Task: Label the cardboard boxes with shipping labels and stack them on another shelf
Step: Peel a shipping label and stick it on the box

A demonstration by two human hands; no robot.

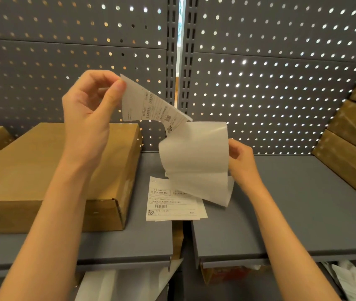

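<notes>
A white printed shipping label [153,107] is half peeled from its glossy white backing sheet [194,157], raised above the grey metal shelf [281,203]; the left hand [90,109] pinches the label's upper corner (thumb against fingertips); the right hand [243,159] pinches the backing's edge; a flat brown cardboard box [49,170] lies just left, more labels [172,205] beneath.

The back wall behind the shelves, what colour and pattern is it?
Grey back wall, dotted with rows of small round holes; the head view shows it.

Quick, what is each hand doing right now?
Left hand: fingers pinch the shipping label, peeling it up.
Right hand: fingers hold the backing paper.
</notes>
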